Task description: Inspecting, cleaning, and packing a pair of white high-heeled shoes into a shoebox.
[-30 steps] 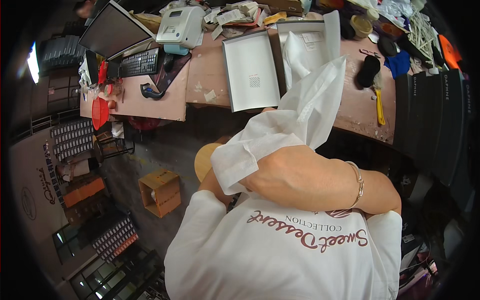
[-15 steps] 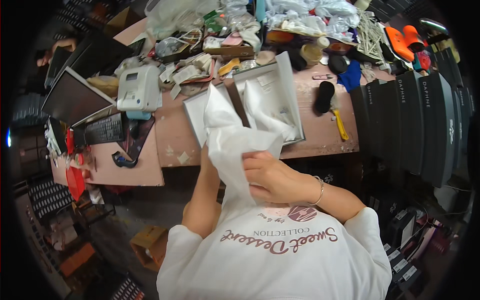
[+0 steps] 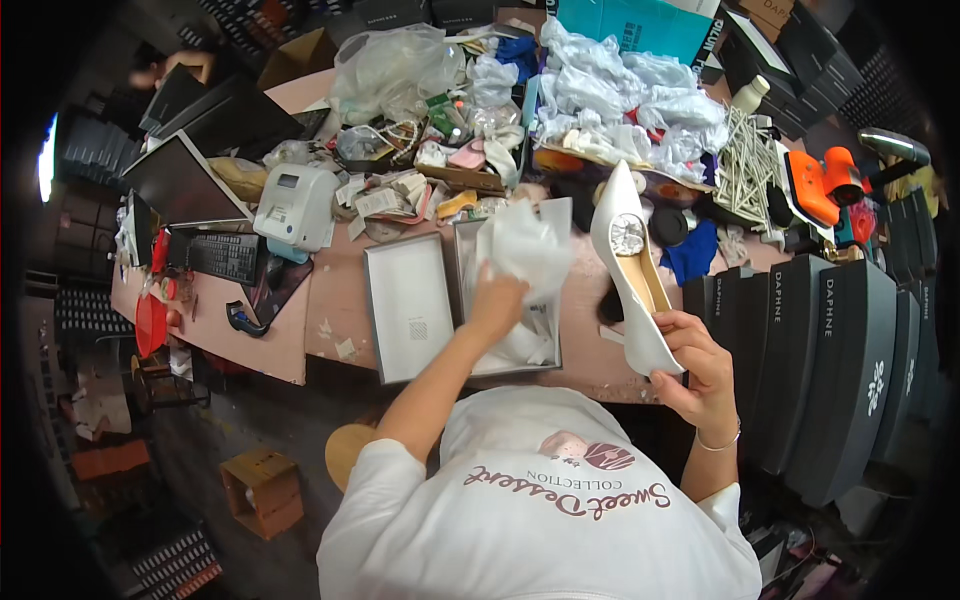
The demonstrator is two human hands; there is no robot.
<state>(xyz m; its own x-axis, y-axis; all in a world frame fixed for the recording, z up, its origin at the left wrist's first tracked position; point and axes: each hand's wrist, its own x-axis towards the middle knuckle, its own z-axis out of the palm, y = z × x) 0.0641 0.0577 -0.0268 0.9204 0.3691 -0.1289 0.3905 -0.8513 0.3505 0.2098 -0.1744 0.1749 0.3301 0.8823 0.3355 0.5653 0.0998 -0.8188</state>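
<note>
Dim workroom, a worn pink tabletop bearing two shoebox halves, one label printer (dark shoeboxes stand at right). The right grip is clamped on one white pointed-toe shoe, toe up, right of the halves; the left grip is blurred at white tissue paper, whether closed I cannot tell.

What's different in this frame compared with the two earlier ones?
The white tissue has moved forward from the person's chest to the right box half; the left hand is at it, grip blurred. The right hand has let go of it and now holds a white shoe by its back end. The left box half and keyboard stayed put.
</note>
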